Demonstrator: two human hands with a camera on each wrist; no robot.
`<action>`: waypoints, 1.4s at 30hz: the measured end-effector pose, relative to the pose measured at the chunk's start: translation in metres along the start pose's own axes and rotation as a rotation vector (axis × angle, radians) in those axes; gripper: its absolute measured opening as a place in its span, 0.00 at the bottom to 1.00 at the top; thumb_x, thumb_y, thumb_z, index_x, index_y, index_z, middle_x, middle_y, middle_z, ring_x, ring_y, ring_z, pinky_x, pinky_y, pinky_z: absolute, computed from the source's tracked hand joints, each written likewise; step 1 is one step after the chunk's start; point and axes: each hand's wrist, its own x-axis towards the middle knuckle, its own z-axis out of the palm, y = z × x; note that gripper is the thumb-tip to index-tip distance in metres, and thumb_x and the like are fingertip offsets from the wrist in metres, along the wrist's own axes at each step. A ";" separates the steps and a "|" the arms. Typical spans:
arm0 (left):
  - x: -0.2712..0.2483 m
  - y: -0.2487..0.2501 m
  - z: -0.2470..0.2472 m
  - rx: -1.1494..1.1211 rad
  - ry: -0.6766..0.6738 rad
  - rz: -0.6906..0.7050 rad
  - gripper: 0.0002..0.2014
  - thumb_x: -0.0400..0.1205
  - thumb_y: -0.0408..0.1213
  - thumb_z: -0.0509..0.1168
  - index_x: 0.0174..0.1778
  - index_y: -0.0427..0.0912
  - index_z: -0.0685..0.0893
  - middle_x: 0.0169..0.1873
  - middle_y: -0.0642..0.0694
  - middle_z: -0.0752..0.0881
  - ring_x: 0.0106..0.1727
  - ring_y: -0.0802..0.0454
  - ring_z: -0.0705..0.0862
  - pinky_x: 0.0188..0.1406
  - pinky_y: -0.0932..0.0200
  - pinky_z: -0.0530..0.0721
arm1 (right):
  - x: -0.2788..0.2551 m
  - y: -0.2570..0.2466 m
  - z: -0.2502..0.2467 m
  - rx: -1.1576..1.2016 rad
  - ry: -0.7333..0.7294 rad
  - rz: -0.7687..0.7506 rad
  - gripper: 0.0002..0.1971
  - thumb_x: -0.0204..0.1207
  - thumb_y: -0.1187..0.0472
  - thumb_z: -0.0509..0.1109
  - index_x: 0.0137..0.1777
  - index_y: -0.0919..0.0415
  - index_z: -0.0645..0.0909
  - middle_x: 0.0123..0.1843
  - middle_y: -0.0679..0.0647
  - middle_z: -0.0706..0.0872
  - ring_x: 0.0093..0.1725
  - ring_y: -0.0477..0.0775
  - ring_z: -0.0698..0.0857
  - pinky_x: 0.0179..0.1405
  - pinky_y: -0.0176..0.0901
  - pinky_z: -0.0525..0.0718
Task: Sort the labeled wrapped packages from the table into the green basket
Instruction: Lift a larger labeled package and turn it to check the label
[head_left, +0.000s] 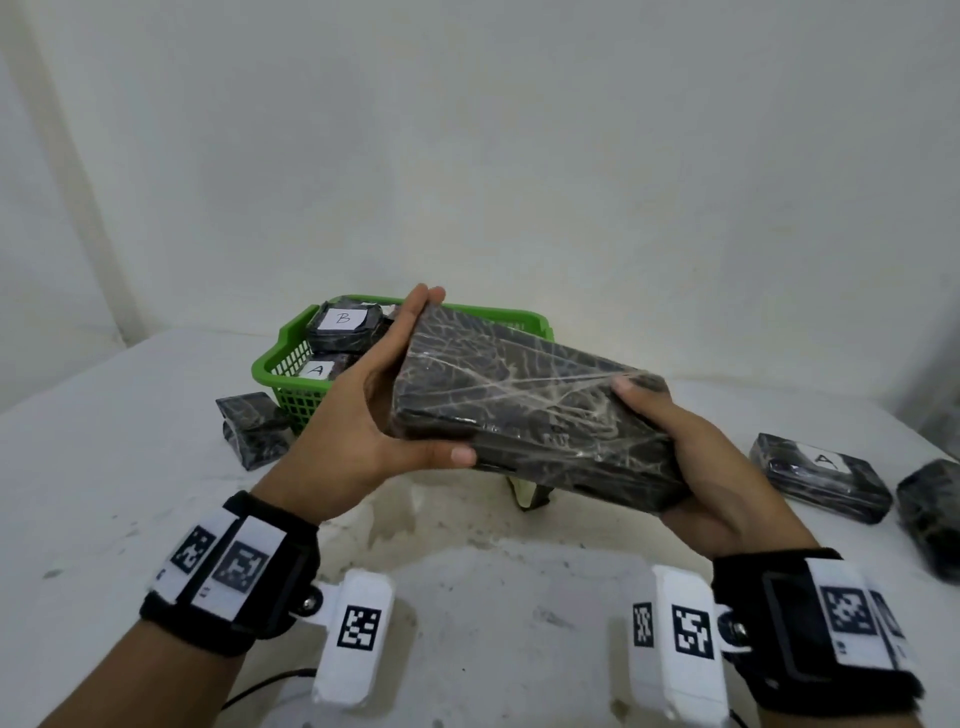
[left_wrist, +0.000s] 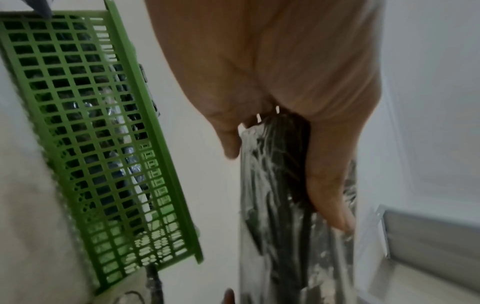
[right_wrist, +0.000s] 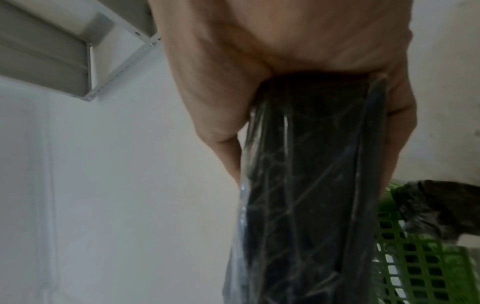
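Note:
Both hands hold one long dark package wrapped in clear film (head_left: 535, 410) above the table, in front of the green basket (head_left: 291, 358). My left hand (head_left: 395, 395) grips its left end, thumb on the near side, fingers behind. My right hand (head_left: 691, 457) grips the right end, thumb on top. No label shows on the face turned to me. The same package fills the left wrist view (left_wrist: 291, 205) and the right wrist view (right_wrist: 306, 185). Inside the basket lie a package labelled B (head_left: 343, 325) and one labelled A (head_left: 319, 370).
On the white table (head_left: 104, 467), a small dark wrapped package (head_left: 252, 428) lies against the basket's left front. At the right lie a package labelled A (head_left: 821, 475) and another dark one (head_left: 930, 525) at the edge of view. A wall rises behind.

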 end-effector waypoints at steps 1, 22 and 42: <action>0.001 -0.001 -0.001 -0.031 -0.022 -0.018 0.57 0.70 0.30 0.81 0.91 0.51 0.54 0.84 0.67 0.68 0.80 0.71 0.72 0.71 0.70 0.79 | 0.002 0.002 -0.001 -0.027 0.017 -0.005 0.24 0.70 0.48 0.79 0.62 0.62 0.91 0.57 0.61 0.96 0.56 0.62 0.95 0.66 0.59 0.88; 0.004 -0.008 0.015 -0.170 0.253 -0.222 0.27 0.72 0.39 0.79 0.67 0.40 0.84 0.55 0.45 0.94 0.56 0.45 0.94 0.57 0.48 0.92 | 0.008 0.010 0.001 -0.261 0.026 -0.263 0.44 0.54 0.50 0.95 0.71 0.57 0.81 0.59 0.53 0.95 0.56 0.56 0.96 0.55 0.51 0.92; 0.009 -0.022 0.007 -0.193 0.201 -0.300 0.45 0.59 0.31 0.85 0.73 0.46 0.76 0.59 0.43 0.93 0.58 0.45 0.94 0.55 0.53 0.92 | 0.007 0.010 -0.006 -0.366 -0.026 -0.236 0.51 0.50 0.57 0.96 0.75 0.52 0.77 0.64 0.49 0.93 0.62 0.51 0.93 0.63 0.52 0.91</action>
